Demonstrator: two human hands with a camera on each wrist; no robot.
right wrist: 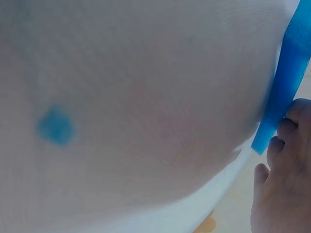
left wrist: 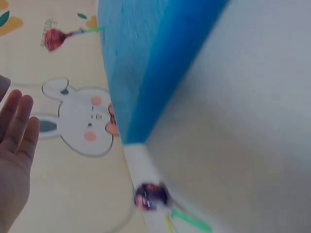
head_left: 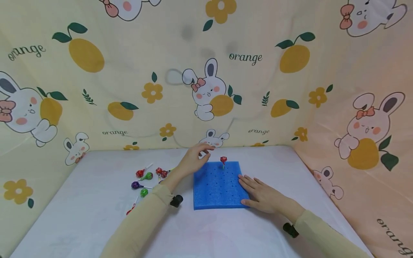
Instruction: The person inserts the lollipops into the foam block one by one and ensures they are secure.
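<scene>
A blue foam block (head_left: 217, 184) with rows of small holes lies on the white table (head_left: 226, 233). One red lollipop (head_left: 223, 160) stands upright in a hole near its far edge, also seen in the left wrist view as the red lollipop (left wrist: 53, 39). My left hand (head_left: 195, 157) hovers just left of that lollipop with relaxed fingers (left wrist: 19, 121), holding nothing. My right hand (head_left: 261, 195) lies flat on the block's near right corner, fingers (right wrist: 286, 131) against the foam's edge (right wrist: 286, 73). Several loose lollipops (head_left: 145, 177) lie on the table to the left.
A cloth backdrop (head_left: 206, 71) printed with rabbits and oranges walls in the table at the back and both sides. A purple lollipop (left wrist: 150, 195) lies near the block's corner. Bare tabletop stretches in front of the block.
</scene>
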